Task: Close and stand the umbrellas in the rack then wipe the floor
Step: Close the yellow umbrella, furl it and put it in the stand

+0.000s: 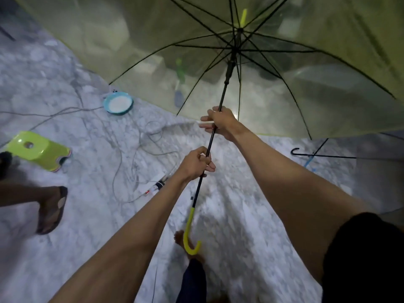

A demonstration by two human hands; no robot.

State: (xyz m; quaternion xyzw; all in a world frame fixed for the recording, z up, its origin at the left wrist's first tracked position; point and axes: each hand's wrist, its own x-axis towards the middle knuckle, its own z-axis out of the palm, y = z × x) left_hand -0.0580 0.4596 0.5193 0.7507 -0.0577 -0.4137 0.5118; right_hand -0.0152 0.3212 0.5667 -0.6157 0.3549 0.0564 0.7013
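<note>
The umbrella [284, 68] is fully open and off the floor [251, 204], held out in front of the person by its black shaft [222, 99]. The left hand [195, 164] has its fingers [209, 166] curled round the shaft, and the right hand [218, 122] grips it further up, fingers wrapped tight. The slider [229, 68] that has to come down sits beyond the right fingers, between them and the hub where the ribs meet. I reckon the catch could nip a finger if the right hand reaches up and pulls the slider without looking. The wide canopy could also swing as it folds, because its rim hangs low beyond both hands, near a blue bowl [118, 103] and over loose cables [131, 149] off to the left of the fingers. A rib could snag a cable or knock the bowl. The yellow hooked handle [189, 232] dangles below the left fingers, right by the person's bare foot [182, 238], so a sharp tug could knock it against the toes. The umbrella's long axis runs from that hook, up through both grips, to the tip, which points away from the person and leans a little to the right. The canopy's hollow faces back toward them. I can't see the rack anywhere.
</note>
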